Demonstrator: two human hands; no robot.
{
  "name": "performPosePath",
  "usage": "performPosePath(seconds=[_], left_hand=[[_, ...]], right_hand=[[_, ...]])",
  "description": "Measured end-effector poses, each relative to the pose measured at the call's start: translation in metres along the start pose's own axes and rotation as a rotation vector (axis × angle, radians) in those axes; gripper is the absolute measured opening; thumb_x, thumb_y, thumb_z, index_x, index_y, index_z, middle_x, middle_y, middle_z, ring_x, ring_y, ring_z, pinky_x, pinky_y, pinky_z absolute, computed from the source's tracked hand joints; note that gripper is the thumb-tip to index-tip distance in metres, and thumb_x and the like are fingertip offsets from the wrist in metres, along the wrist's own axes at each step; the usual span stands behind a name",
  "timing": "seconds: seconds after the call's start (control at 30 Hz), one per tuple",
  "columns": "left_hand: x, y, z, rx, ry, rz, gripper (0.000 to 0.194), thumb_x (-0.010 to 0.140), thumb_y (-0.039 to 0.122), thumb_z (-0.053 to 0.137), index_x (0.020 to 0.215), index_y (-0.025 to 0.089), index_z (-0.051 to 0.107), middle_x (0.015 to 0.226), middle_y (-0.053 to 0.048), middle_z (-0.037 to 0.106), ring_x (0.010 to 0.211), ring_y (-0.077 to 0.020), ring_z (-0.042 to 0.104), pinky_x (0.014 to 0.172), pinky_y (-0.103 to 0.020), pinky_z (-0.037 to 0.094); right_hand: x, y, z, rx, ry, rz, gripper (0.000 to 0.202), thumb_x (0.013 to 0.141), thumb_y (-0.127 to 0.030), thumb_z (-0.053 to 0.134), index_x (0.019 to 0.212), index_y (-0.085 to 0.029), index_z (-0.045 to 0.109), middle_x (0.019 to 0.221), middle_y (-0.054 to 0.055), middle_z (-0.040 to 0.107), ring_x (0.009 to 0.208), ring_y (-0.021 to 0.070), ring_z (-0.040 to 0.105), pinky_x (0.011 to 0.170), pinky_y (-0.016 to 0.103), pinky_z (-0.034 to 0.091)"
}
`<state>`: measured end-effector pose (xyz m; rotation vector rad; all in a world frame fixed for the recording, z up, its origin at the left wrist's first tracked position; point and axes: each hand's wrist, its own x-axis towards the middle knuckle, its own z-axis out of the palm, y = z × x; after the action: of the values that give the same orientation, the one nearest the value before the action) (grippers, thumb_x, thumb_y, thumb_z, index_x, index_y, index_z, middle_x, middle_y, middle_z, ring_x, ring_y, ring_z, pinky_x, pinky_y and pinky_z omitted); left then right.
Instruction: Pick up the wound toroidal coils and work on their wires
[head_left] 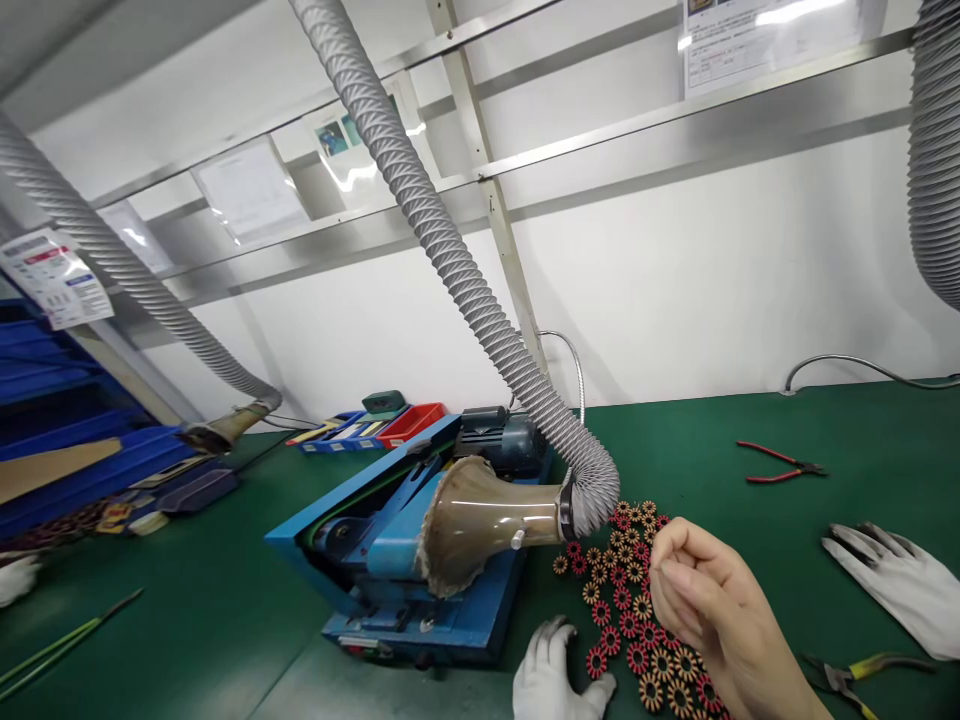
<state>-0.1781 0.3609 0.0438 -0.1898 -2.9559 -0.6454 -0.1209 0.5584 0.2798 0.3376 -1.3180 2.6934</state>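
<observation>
In a white glove with greyish fingertips, my left hand (561, 672) rests low on the green table, fingers forward and thumb apart, holding nothing visible. Small toothed rings (637, 657), red and tan, lie spread just right of it. Over their right side is my right hand (712, 610), bare, with curled fingers and the thumb pressed to them; whatever is in the pinch, if anything, is hidden. A blue belt machine (465, 615) with a brown funnel hood (480, 525) stands left of the rings. A grey ribbed hose (457, 260) runs up from the hood.
Red-handled pliers (780, 463), a white glove (900, 590) and yellow-handled cutters (847, 675) lie to the right. Behind the machine are blue and red trays (411, 424). Blue shelving (67, 420) stands at left. Green strips (67, 645) lie at the lower left.
</observation>
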Motion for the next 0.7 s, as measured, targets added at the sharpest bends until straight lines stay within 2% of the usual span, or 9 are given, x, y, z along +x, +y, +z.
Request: performPosePath(seconds=[0.1, 0.2, 0.3, 0.43, 0.53, 0.6, 0.7], left_hand=[[0.001, -0.002, -0.003, -0.012, -0.027, -0.022, 0.04, 0.067, 0.04, 0.069, 0.104, 0.025, 0.074, 0.126, -0.01, 0.068, 0.127, -0.0377, 0.052, 0.106, -0.048, 0.043], [0.002, 0.002, -0.007, -0.047, -0.035, -0.027, 0.042, 0.068, 0.038, 0.069, 0.108, 0.026, 0.074, 0.124, -0.009, 0.069, 0.128, -0.0376, 0.051, 0.108, -0.049, 0.041], [0.003, 0.009, -0.013, -0.113, -0.026, -0.027, 0.042, 0.067, 0.034, 0.07, 0.108, 0.027, 0.074, 0.122, -0.009, 0.07, 0.127, -0.0375, 0.051, 0.108, -0.049, 0.038], [0.005, 0.016, -0.02, -0.258, -0.015, -0.039, 0.036, 0.061, 0.026, 0.072, 0.096, 0.029, 0.076, 0.114, -0.006, 0.073, 0.125, -0.037, 0.052, 0.108, -0.048, 0.037], [0.003, 0.018, -0.023, -0.409, 0.012, -0.092, 0.029, 0.055, 0.023, 0.072, 0.084, 0.026, 0.074, 0.111, -0.009, 0.073, 0.126, -0.0391, 0.05, 0.11, -0.049, 0.034], [0.0, 0.02, -0.024, -0.542, 0.027, -0.15, 0.026, 0.055, 0.023, 0.071, 0.081, 0.024, 0.07, 0.107, -0.012, 0.074, 0.118, -0.0382, 0.057, 0.105, -0.049, 0.038], [-0.004, 0.031, -0.033, -0.799, 0.007, -0.238, 0.024, 0.058, 0.025, 0.069, 0.082, 0.021, 0.064, 0.084, -0.01, 0.075, 0.085, -0.0298, 0.069, 0.081, -0.04, 0.053]], right_hand=[[-0.003, -0.004, 0.005, -0.054, 0.043, 0.053, 0.029, 0.08, -0.045, 0.075, 0.077, -0.019, 0.066, 0.053, -0.009, 0.03, 0.049, 0.0069, 0.019, 0.046, 0.021, 0.018], [-0.004, -0.008, 0.01, -0.105, 0.057, 0.07, 0.032, 0.077, -0.049, 0.077, 0.075, -0.019, 0.066, 0.053, -0.009, 0.029, 0.05, 0.0074, 0.019, 0.047, 0.023, 0.016], [-0.005, -0.008, 0.012, -0.189, 0.075, 0.051, 0.037, 0.074, -0.054, 0.078, 0.071, -0.018, 0.067, 0.054, -0.007, 0.034, 0.051, 0.0082, 0.022, 0.049, 0.025, 0.017], [-0.006, -0.007, 0.017, -0.266, 0.12, 0.024, 0.038, 0.068, -0.057, 0.08, 0.066, -0.019, 0.072, 0.055, -0.006, 0.037, 0.053, 0.0097, 0.026, 0.051, 0.026, 0.019], [-0.006, -0.007, 0.019, -0.315, 0.155, -0.001, 0.039, 0.067, -0.059, 0.08, 0.064, -0.021, 0.073, 0.054, -0.005, 0.039, 0.055, 0.0107, 0.027, 0.053, 0.026, 0.021], [-0.006, -0.007, 0.016, -0.34, 0.152, -0.015, 0.037, 0.068, -0.058, 0.079, 0.065, -0.021, 0.074, 0.054, -0.004, 0.04, 0.055, 0.0112, 0.027, 0.053, 0.026, 0.023], [-0.005, -0.003, 0.007, -0.393, 0.076, -0.042, 0.03, 0.076, -0.052, 0.074, 0.069, -0.023, 0.074, 0.057, -0.003, 0.044, 0.055, 0.0117, 0.032, 0.053, 0.025, 0.027]])
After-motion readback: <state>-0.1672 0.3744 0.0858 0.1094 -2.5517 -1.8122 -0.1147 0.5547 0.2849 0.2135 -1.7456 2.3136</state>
